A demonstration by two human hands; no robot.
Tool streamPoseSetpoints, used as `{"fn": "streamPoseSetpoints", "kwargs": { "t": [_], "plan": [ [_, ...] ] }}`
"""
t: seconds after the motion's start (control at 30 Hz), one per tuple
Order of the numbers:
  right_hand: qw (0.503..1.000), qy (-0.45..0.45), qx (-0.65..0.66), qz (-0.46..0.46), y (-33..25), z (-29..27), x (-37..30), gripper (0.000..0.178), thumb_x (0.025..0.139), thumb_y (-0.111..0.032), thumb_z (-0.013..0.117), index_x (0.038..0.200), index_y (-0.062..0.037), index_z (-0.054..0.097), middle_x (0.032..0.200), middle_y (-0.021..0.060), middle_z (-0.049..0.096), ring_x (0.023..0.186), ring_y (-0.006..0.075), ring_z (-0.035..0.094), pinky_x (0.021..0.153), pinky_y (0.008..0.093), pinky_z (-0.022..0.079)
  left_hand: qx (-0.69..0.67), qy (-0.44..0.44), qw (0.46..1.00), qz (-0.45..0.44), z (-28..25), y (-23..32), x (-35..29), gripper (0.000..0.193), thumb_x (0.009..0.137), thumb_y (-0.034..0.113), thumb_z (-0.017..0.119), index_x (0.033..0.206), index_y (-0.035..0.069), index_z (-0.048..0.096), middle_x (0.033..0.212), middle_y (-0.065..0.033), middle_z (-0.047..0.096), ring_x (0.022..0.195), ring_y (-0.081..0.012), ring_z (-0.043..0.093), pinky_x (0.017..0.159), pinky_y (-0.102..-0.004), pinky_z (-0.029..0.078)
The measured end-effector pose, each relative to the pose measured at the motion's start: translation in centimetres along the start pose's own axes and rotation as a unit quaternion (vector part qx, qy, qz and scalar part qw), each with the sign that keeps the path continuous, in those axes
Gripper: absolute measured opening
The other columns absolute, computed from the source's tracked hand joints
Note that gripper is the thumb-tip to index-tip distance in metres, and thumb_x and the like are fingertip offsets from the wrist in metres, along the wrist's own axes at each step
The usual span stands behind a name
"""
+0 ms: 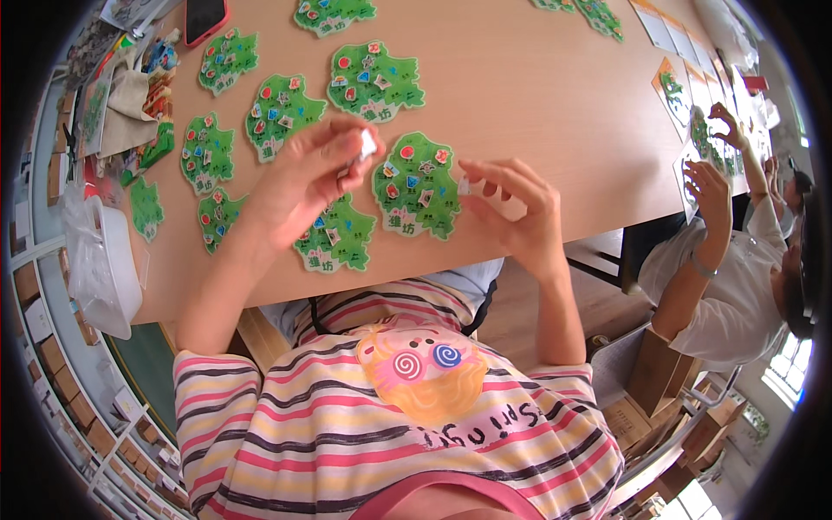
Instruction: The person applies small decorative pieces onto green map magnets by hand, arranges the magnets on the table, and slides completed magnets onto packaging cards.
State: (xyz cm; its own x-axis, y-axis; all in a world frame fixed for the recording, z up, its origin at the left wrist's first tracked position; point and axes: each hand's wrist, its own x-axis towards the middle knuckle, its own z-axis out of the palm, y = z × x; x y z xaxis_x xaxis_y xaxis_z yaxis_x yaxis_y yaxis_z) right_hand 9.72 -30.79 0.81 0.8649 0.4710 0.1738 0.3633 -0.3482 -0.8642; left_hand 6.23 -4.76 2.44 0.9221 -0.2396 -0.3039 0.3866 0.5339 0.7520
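My left hand (299,178) is raised over the table, its thumb and fingertips pinching a small white piece (367,144). Below and to the right of it lies a green map-shaped board (440,204) with small colourful stickers or tokens on it. Beside that board's right edge, my right hand (523,206) has curled fingers, and a tiny whitish piece (464,185) shows at its fingertips. Another such board (351,236) lies near the table edge, partly behind my left hand and forearm. Further boards, one at the upper middle (397,74) and one at the left (273,104), carry similar tokens.
More green boards (208,154) lie on the left of the table (537,87). A phone in a red case (205,19) sits at the far left. A white plastic tub (117,269) is at the left edge. On the right, a co-worker's hands (712,186) handle another board.
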Motion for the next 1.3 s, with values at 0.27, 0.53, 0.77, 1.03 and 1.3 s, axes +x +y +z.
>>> {"fn": "streamPoseSetpoints", "kwargs": {
  "t": [0.27,0.53,0.77,1.03,1.3],
  "plan": [
    [0.997,0.032,-0.067,-0.001,-1.2,-0.2,-1.0,0.041,0.068,-0.002,0.076,0.108,-0.0094,0.067,0.100,0.0067,0.062,0.085,0.0188,0.060,0.068,0.0310,0.051,-0.090,0.042,0.995,0.000,0.9,-3.9,-4.5,0.017,0.088,0.011,0.064,0.103,0.003,0.063,0.095,-0.0077,0.065,0.070,-0.0062,0.055,0.062,-0.0202,0.047],
    [0.985,0.006,-0.155,-0.073,0.1,1.5,-1.5,0.027,0.065,-0.011,0.077,0.090,-0.0105,0.068,0.088,0.0025,0.059,0.074,0.0215,0.056,0.065,0.0346,0.046,-0.024,0.054,0.998,0.019,1.5,-4.9,-5.3,0.016,0.085,0.008,0.067,0.099,0.001,0.063,0.092,-0.0080,0.066,0.067,-0.0072,0.052,0.064,-0.0208,0.045],
    [0.982,0.061,-0.160,-0.079,0.3,1.8,-1.0,0.016,0.068,-0.008,0.074,0.082,-0.0086,0.067,0.081,0.0049,0.058,0.070,0.0227,0.056,0.060,0.0355,0.046,0.001,0.069,0.997,0.037,1.5,-4.9,-5.1,0.017,0.085,0.010,0.067,0.099,0.001,0.062,0.093,-0.0098,0.065,0.069,-0.0080,0.053,0.063,-0.0215,0.045],
    [0.987,0.093,-0.115,-0.060,1.7,1.1,-1.2,0.015,0.072,-0.009,0.071,0.087,-0.0087,0.067,0.085,0.0078,0.058,0.076,0.0263,0.059,0.064,0.0346,0.050,0.068,0.125,0.989,0.042,2.3,-5.0,-4.9,0.017,0.083,0.005,0.066,0.098,0.000,0.060,0.093,-0.0105,0.064,0.070,-0.0092,0.053,0.061,-0.0235,0.044],
    [0.957,0.222,-0.180,-0.052,4.6,-6.1,-2.7,0.024,0.075,-0.008,0.072,0.099,-0.0083,0.066,0.094,0.0083,0.061,0.084,0.0256,0.060,0.074,0.0354,0.049,0.129,0.107,0.985,0.050,5.4,-4.3,-2.4,0.017,0.085,0.012,0.067,0.097,0.004,0.058,0.092,-0.0067,0.062,0.071,-0.0089,0.054,0.061,-0.0218,0.043]
  ]
}}
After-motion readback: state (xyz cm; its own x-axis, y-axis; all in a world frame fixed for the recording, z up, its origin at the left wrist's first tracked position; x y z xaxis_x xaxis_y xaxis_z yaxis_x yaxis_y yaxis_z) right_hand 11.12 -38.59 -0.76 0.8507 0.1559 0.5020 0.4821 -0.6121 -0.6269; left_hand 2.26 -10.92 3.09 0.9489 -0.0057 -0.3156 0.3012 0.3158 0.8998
